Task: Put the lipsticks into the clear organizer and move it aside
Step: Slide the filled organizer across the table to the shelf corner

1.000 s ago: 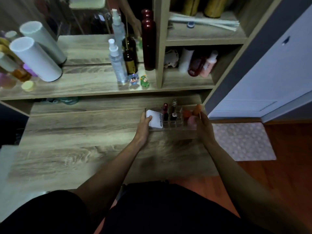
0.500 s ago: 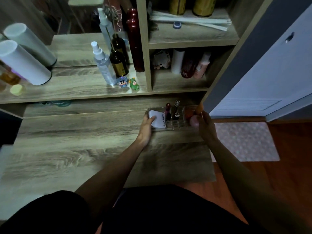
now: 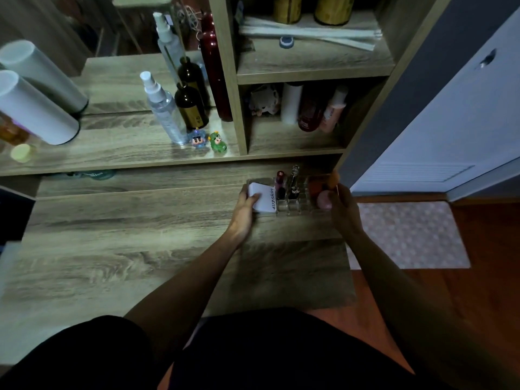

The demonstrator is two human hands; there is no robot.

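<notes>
While the wooden desk [image 3: 140,249] lies mostly bare, the clear organizer [image 3: 295,205] sits at its far right corner, under the shelf, so the move aside looks nearly done. Two lipsticks [image 3: 281,187] already stand upright in its slots. Her left hand [image 3: 246,212] clasps the left end, thumb on a white packet [image 3: 263,198]; the right hand [image 3: 342,209] curls round the right end.

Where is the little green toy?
The little green toy stands on the wooden shelf, left of the upright divider, right beside the little blue toy and in front of the brown bottle.
</notes>
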